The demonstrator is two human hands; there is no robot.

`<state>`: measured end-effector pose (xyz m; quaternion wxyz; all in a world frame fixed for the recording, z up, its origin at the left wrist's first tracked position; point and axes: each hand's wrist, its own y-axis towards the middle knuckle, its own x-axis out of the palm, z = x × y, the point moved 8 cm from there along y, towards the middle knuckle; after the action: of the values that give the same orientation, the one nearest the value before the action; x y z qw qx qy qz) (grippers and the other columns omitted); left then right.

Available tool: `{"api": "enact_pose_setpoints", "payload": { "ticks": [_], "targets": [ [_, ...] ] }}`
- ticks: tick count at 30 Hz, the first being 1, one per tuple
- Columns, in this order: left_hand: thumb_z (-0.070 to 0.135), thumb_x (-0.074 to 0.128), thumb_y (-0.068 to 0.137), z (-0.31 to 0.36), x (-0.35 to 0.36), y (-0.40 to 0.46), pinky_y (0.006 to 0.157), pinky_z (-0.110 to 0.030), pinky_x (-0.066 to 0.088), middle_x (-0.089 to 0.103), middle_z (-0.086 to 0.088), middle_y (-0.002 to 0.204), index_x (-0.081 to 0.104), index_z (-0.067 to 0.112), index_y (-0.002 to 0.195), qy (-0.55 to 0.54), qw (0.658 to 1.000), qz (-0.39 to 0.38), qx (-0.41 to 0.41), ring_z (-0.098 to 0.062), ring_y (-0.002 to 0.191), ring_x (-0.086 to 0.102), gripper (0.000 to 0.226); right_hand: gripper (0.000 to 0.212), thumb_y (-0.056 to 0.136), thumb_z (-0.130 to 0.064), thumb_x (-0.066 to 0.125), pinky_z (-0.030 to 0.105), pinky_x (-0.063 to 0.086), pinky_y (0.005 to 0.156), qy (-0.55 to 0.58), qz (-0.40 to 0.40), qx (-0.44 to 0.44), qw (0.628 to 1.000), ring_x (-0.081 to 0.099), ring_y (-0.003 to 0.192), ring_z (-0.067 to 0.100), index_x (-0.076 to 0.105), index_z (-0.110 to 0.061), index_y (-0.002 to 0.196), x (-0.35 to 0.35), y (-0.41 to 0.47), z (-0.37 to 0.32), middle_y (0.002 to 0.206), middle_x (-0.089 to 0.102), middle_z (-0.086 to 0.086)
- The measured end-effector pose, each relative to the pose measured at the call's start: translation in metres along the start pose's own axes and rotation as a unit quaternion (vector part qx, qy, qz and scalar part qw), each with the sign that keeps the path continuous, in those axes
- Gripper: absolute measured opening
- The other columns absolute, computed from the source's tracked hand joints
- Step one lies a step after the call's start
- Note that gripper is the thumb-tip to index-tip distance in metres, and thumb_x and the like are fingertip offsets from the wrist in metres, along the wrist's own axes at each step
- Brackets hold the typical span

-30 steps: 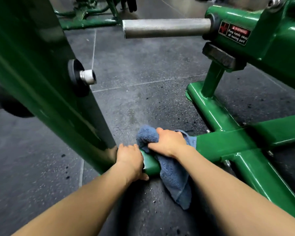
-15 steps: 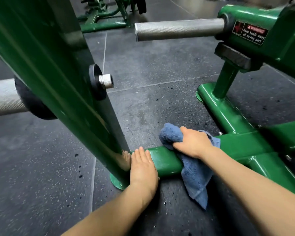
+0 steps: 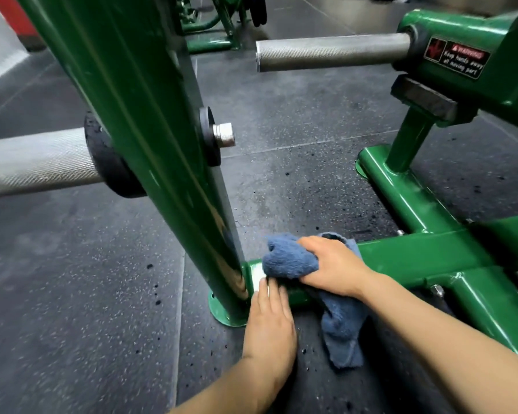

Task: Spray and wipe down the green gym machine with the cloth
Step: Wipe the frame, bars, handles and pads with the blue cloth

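Blue cloth [image 3: 293, 259] bunched in the right hand [image 3: 331, 265] should press firmly along the low bar [image 3: 416, 258] at lower centre, left hand [image 3: 271, 327] flat, bracing.

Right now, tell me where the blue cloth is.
In the head view, lower centre-right: the blue cloth lies over the green base bar, gripped by the right hand, just right of the slanted post.

One sign to read here: a black warning sticker [image 3: 456, 60] on the green gym machine [image 3: 473, 34], upper right, beside the knurled steel bar. A red strip carries "WARNING" in capitals, with a red symbol to its left. Below it, white lettering reads "Keep hands away", then roughly "all moving part", blurred.
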<state>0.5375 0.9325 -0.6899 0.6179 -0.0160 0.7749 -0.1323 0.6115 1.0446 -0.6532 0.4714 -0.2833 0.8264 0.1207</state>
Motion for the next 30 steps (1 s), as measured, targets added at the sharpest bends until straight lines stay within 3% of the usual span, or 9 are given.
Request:
{"api": "enact_pose_setpoints", "payload": {
  "ticks": [2,6,10,15,19,21,23,25,30],
  "targets": [
    [0.008,-0.003,0.078,-0.003,-0.006,-0.004,0.113,-0.05,0.024,0.022,-0.038,0.147,0.03,-0.014,0.141,-0.031,0.998,0.056,-0.009,-0.048,0.14,0.021,0.074,0.05,0.062,-0.05,0.049,0.036,0.046,0.084,-0.015,0.033,0.016,0.999,0.061,0.097,0.023,0.062,-0.022,0.101,-0.009,-0.009,0.017,0.097,0.067,-0.001],
    [0.013,-0.019,0.067,-0.001,-0.003,-0.023,0.115,-0.05,-0.007,-0.028,-0.034,0.14,-0.015,-0.013,0.137,0.002,0.996,0.036,0.082,-0.043,0.135,-0.024,0.074,0.044,0.067,-0.05,0.052,0.038,0.045,0.085,-0.1,0.056,0.097,0.989,0.059,0.101,0.03,0.055,-0.023,0.102,-0.012,-0.002,0.017,0.101,0.064,0.003],
    [0.011,0.022,0.074,-0.013,0.015,-0.035,0.101,-0.048,0.045,0.049,-0.032,0.134,0.046,-0.014,0.126,-0.062,0.996,0.027,0.056,-0.043,0.127,0.048,0.062,0.044,0.073,-0.043,0.06,0.037,0.041,0.089,-0.135,0.043,0.105,0.984,0.057,0.11,0.03,0.054,-0.024,0.112,0.01,0.009,-0.019,0.111,0.061,0.005],
    [0.017,0.031,0.074,-0.01,0.016,-0.04,0.094,-0.041,0.052,0.068,-0.017,0.116,0.071,-0.002,0.11,-0.051,0.992,0.013,0.111,-0.033,0.11,0.064,0.057,0.064,0.069,-0.044,0.057,0.036,0.032,0.107,-0.066,0.003,-0.008,0.998,0.045,0.131,0.021,0.055,-0.028,0.131,0.028,-0.017,-0.043,0.135,0.054,0.003],
    [0.015,0.03,0.077,-0.007,0.017,-0.046,0.097,-0.039,0.05,0.067,-0.018,0.117,0.072,-0.002,0.107,-0.005,0.986,0.039,0.162,-0.031,0.109,0.065,0.055,0.069,0.065,-0.051,0.043,0.039,0.038,0.105,-0.091,-0.019,0.009,0.996,0.048,0.129,0.02,0.057,-0.028,0.128,0.008,-0.036,-0.017,0.135,0.055,-0.002],
    [0.014,0.019,0.079,-0.013,0.01,-0.047,0.097,-0.039,0.048,0.059,-0.023,0.128,0.065,-0.007,0.116,-0.01,0.988,0.031,0.15,-0.035,0.119,0.057,0.063,0.071,0.063,-0.05,0.045,0.04,0.039,0.105,-0.089,0.02,0.082,0.993,0.048,0.129,0.022,0.057,-0.026,0.129,-0.009,-0.045,0.007,0.136,0.055,-0.001],
    [0.014,-0.008,0.079,-0.014,0.006,-0.046,0.116,-0.044,0.021,0.017,-0.03,0.153,0.025,-0.014,0.143,0.042,0.982,0.036,0.179,-0.041,0.143,0.019,0.077,0.069,0.067,-0.043,0.055,0.039,0.037,0.105,-0.102,0.04,0.162,0.981,0.045,0.131,0.023,0.051,-0.028,0.134,-0.019,-0.052,0.021,0.14,0.051,-0.001],
    [0.015,-0.007,0.091,-0.016,0.011,-0.052,0.12,-0.046,0.001,-0.014,-0.028,0.155,-0.008,-0.01,0.146,0.085,0.97,-0.007,0.226,-0.041,0.146,-0.009,0.06,0.065,0.074,-0.034,0.061,0.041,0.038,0.104,-0.115,0.042,0.215,0.969,0.042,0.131,0.025,0.046,-0.03,0.137,-0.014,-0.05,0.022,0.141,0.047,-0.002],
    [0.009,0.018,0.101,-0.034,0.02,-0.054,0.121,-0.045,0.0,-0.014,-0.026,0.156,-0.008,-0.01,0.147,0.11,0.957,0.013,0.268,-0.039,0.146,-0.011,0.056,0.057,0.079,-0.027,0.062,0.042,0.038,0.104,-0.101,0.008,0.248,0.963,0.042,0.13,0.026,0.046,-0.03,0.133,0.006,-0.035,-0.005,0.139,0.047,-0.002]
  ]
}}
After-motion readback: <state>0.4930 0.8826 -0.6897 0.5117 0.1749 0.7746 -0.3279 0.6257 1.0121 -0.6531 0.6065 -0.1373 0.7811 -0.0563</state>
